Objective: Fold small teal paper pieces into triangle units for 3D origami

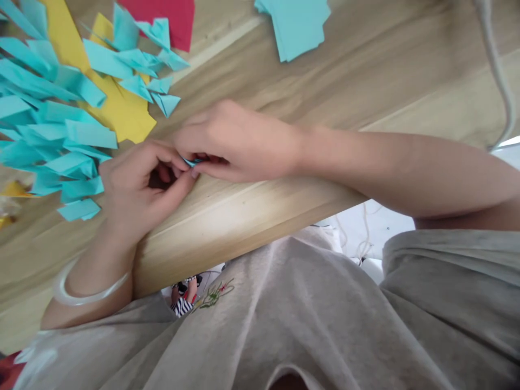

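Note:
Between my fingertips is a small piece of folded blue paper (192, 162), mostly hidden by the fingers. My left hand (148, 187), with a pale bangle (91, 292) on its wrist, pinches it from the left. From the other side my right hand (233, 143) closes on it with thumb and fingers. Both hands are just above the wooden table (252, 208), near its front edge. Left of my left hand lies a heap of folded blue papers (60, 130). Several smaller blue folded triangles (164, 103) sit beyond the hands.
Yellow paper (122, 111) lies under some of the folded pieces. A red sheet (174, 21) is at the back, with a stack of flat blue papers (300, 27) to its right. A white cable (498, 76) hangs along the right side.

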The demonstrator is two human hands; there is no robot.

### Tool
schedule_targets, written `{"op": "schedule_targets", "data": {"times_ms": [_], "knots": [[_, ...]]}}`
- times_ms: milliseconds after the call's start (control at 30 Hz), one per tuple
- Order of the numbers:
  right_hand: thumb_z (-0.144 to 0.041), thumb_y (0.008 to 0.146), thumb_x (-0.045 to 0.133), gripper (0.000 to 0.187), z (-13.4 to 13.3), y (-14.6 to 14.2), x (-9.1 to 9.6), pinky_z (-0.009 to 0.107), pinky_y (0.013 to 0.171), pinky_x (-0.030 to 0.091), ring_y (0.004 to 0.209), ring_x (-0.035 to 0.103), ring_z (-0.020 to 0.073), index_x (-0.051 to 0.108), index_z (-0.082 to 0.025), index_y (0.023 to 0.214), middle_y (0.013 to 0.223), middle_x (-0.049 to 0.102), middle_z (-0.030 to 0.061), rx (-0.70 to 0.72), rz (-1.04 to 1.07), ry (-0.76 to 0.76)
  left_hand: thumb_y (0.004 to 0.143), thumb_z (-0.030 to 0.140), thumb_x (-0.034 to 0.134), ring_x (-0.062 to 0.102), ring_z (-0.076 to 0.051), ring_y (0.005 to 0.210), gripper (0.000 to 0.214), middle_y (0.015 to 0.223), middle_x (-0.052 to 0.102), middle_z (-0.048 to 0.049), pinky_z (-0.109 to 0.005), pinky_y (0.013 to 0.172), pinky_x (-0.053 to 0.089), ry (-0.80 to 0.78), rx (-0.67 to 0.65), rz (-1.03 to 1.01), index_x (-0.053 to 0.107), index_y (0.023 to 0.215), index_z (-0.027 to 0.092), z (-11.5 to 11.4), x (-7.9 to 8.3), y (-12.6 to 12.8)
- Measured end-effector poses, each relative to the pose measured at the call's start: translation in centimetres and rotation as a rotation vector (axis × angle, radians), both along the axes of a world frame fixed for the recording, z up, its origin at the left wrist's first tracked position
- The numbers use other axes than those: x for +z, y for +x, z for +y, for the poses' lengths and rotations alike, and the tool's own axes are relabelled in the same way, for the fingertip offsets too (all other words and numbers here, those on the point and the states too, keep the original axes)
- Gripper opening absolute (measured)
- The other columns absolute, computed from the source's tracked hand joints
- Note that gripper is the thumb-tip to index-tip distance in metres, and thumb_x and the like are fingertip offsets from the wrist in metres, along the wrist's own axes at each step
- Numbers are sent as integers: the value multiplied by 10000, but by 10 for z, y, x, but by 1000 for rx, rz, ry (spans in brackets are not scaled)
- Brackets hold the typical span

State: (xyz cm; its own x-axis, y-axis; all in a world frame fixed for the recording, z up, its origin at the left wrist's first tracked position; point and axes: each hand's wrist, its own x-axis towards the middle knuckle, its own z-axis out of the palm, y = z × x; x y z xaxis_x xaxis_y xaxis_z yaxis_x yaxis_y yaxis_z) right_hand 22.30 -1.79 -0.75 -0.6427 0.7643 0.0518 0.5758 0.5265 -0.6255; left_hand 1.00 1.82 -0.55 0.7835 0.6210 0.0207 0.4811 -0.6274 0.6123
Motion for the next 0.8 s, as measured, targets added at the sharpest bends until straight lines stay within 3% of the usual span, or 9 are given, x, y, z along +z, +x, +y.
{"op": "schedule_targets", "data": {"times_ms": [100,367,600,800], "knots": [[-228,964,464,243,0,0,0,240,923,395,964,556,133,610,-83,1094,982,597,29,-4,48,-1,833,306,672,491,-95,553,96,771,628,44,-310,495,370,76,20,-36,577,815,299,0,0,4],[-182,955,472,213,-1,1,-1,203,766,340,878,545,120,623,-89,1073,934,592,31,-20,90,-26,846,303,651,501,-105,520,96,748,640,57,-306,471,413,140,-7,-57,567,800,305,1,0,7],[-179,952,477,196,-1,1,-1,222,784,356,927,564,125,625,-88,1041,976,614,43,-24,102,-52,860,346,601,498,-141,531,102,713,625,67,-368,491,411,68,57,18,557,771,369,0,5,9],[-218,949,444,170,0,1,-5,223,803,397,869,535,80,580,-116,944,946,615,11,-13,139,14,836,275,666,494,-90,535,99,740,633,61,-300,485,380,111,-18,-56,575,799,282,3,2,7]]}}
